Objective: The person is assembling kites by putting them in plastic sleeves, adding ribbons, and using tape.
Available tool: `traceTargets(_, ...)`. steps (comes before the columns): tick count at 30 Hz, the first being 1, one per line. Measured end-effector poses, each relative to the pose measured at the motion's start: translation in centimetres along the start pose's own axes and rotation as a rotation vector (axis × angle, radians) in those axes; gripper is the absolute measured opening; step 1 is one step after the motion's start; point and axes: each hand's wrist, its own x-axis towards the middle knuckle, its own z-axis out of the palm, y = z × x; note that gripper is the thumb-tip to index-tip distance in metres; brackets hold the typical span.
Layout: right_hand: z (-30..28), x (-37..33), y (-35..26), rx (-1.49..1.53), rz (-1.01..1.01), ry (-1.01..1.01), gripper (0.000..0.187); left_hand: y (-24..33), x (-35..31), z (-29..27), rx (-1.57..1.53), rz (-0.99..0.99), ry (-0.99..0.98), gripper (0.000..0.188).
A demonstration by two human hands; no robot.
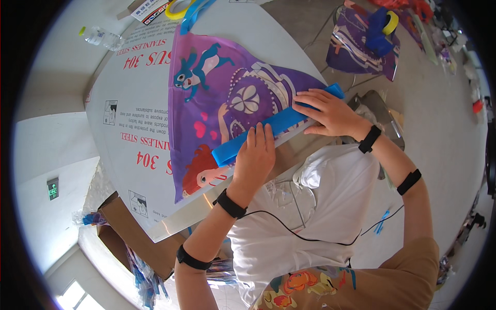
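Observation:
A purple printed sheet (199, 111), roughly triangular, with cartoon pictures on it, lies on the table. Across its near edge runs a long blue strip (284, 121), slanting from lower left to upper right. My left hand (256, 160) lies on the strip's left part, its fingers stretched out and pressing from above. Farther right, my right hand (328, 111) rests near the strip's other end, fingers extended over it and thumb apart. The sheet's near edge is partly hidden beneath the strip and my hands.
The table (139, 103) has a grey-white printed covering. At its far end are a yellow tape roll (178, 9), a blue strip and a box. A plastic bottle (101, 37) is beyond. A cardboard box (139, 240) stands lower left; another printed sheet (356, 44) with blue tape is upper right.

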Motion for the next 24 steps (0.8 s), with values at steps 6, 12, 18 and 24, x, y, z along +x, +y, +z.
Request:
traceTargets(6, 0.4, 0.4, 0.0, -0.081, -0.057, 0.097, 0.043, -1.9, 0.4, -1.0, -0.208, 0.012, -0.045, 0.055)
traceTargets(12, -1.1, 1.2, 0.3, -0.088, -0.089, 0.135, 0.03, -4.7, -2.0, -1.9, -0.284, -0.002, 0.098, 0.043)
traceTargets(18, -2.6, 3.4, 0.9, 0.003, -0.017, -0.054, 0.012, -7.1, -2.7, -2.0, -0.354, -0.14, 0.067, 0.02)
traceTargets(24, -3.1, 5.7, 2.3, 0.184, 0.298, -0.196, 0.009, -10.4, -2.1, -2.2, -0.519, -0.446, -0.101, 0.023)
